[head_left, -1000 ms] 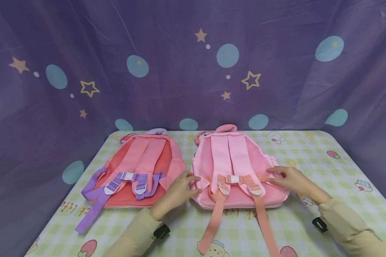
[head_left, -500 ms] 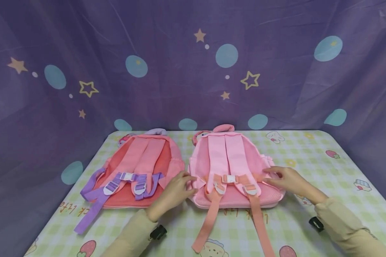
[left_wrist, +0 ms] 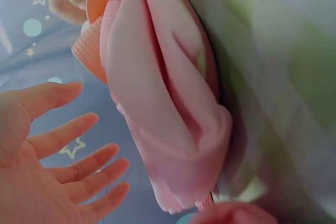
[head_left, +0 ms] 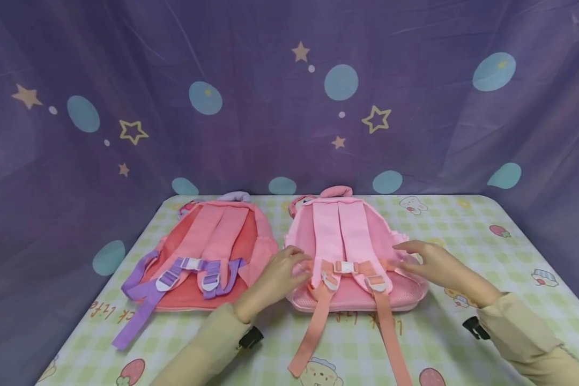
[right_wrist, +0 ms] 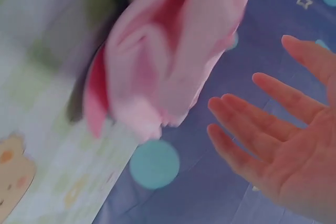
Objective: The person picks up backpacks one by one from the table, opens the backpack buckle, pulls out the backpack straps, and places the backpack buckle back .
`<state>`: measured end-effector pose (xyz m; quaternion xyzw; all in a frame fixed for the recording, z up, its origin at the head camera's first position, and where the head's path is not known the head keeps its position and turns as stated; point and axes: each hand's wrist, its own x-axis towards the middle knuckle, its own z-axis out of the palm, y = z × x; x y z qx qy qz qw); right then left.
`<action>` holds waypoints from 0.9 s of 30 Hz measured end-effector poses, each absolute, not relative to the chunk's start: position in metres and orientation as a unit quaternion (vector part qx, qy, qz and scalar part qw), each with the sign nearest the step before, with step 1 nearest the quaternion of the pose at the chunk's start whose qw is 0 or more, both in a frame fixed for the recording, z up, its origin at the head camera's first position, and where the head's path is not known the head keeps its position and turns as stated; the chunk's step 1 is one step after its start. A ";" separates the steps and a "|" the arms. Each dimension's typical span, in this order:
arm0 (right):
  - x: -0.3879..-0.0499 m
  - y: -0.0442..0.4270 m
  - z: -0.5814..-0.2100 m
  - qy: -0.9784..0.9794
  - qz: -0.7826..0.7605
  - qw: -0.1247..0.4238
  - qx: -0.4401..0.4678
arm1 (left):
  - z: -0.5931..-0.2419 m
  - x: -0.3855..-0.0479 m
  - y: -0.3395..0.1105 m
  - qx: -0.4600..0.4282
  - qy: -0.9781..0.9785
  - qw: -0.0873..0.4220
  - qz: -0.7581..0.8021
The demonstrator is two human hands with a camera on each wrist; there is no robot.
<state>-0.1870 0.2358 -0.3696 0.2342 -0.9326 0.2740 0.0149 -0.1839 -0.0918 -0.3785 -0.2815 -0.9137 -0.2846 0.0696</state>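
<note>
A light pink backpack (head_left: 352,230) lies on the table with its shoulder straps facing up. Its orange chest strap is joined at a white buckle (head_left: 346,267), and two orange strap tails run toward the front. At its left side hovers my left hand (head_left: 276,274), fingers spread; the left wrist view shows a gap between them and the pink side pocket (left_wrist: 152,93). My right hand (head_left: 436,264) is by the opposite side, its fingers extended and apart from the fabric in the right wrist view. Neither hand holds anything.
Left of it lies a coral backpack (head_left: 212,241) with purple straps (head_left: 145,300), also back side up. A green checked tablecloth (head_left: 468,236) covers the table. Behind hangs a purple curtain (head_left: 251,145) with stars and blue dots.
The pink backpack shifted slightly left between the first two frames. Since then both hands have come off its sides and risen a little; the coral backpack has stayed put.
</note>
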 end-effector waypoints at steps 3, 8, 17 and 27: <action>-0.187 0.224 -0.370 -0.927 0.285 0.021 0.245 | -0.376 -0.186 -0.084 -0.289 -0.910 0.064 -0.291; -0.188 0.207 -0.374 -0.916 0.284 0.043 0.279 | -0.374 -0.189 -0.071 -0.296 -0.902 0.046 -0.312; -0.187 0.186 -0.382 -0.912 0.305 0.027 0.273 | -0.378 -0.191 -0.054 -0.299 -0.899 0.022 -0.321; -0.188 0.171 -0.380 -0.910 0.309 0.019 0.274 | -0.383 -0.197 -0.046 -0.302 -0.901 0.022 -0.310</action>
